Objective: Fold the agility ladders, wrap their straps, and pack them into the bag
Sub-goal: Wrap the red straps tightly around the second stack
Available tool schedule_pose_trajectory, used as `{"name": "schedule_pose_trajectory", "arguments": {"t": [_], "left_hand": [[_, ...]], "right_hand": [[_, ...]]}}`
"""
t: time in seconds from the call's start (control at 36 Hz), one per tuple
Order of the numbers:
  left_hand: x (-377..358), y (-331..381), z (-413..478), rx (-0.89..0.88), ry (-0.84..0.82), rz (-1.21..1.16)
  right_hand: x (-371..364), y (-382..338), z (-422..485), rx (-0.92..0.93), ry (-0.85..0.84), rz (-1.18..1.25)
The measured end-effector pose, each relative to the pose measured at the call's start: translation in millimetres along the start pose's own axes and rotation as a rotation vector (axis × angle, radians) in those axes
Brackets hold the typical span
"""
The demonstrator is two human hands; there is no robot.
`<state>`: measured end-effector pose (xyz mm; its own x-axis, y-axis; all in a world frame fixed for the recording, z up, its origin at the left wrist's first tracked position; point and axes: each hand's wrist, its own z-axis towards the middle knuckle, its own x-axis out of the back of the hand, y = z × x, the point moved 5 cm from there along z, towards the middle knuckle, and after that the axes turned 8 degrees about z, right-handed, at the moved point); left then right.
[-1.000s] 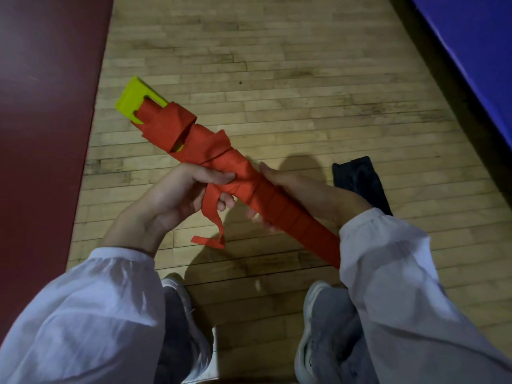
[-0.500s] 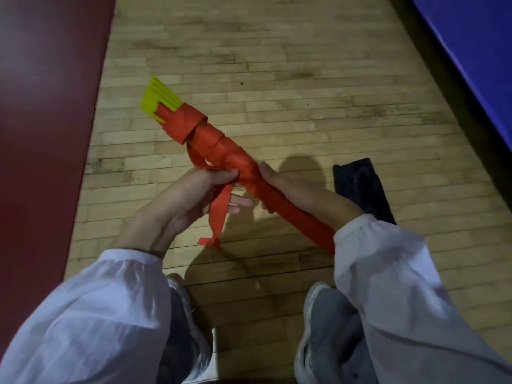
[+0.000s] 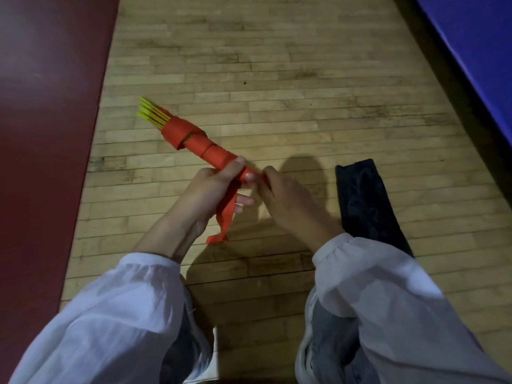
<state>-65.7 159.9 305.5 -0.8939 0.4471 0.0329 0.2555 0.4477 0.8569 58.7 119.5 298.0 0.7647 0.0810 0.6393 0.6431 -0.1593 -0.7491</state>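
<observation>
Orange-red ladder bundle: folded rungs w/ strap coiled round them, held in both hands over the floor, slanting from far-left down toward the person, approx mid-frame.
Yellow rung ends: stick out the far tip, fanned a bit, no wrap on them.
Strap tail: loose end, hangs down from the left hand, bottom bit curled over.
Left hand: curled round the bundle, thumb on top of the wrap, tail running down btwn its fingers.
Right hand: fingers curled on the bundle's near end, right beside the left; that end is hidden behind it.
Black bag: flat on the floor to the right, apart from both hands.
Floor: pale wood planks, dark red zone on the left, blue mat top right.
Sleeves: white, both arms.
</observation>
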Motion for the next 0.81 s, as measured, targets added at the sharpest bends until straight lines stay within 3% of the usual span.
{"name": "schedule_pose_trajectory", "arguments": {"t": [0.17,0.28,0.47,0.64,0.81], "left_hand": [[5,1,-2,0.026,0.081,-0.089],[8,1,0,0.04,0.077,-0.157],[13,9,0,0.088,-0.135,-0.347],[16,8,0,0.118,-0.183,-0.327],[16,2,5,0.093,-0.107,-0.149]], "right_hand": [[6,-3,6,-0.016,-0.021,0.049],[13,0,9,-0.137,-0.123,0.269],[22,14,-2,-0.378,-0.384,0.491],[21,16,1,-0.354,-0.322,0.495],[24,17,3,-0.3,-0.215,0.399]]}}
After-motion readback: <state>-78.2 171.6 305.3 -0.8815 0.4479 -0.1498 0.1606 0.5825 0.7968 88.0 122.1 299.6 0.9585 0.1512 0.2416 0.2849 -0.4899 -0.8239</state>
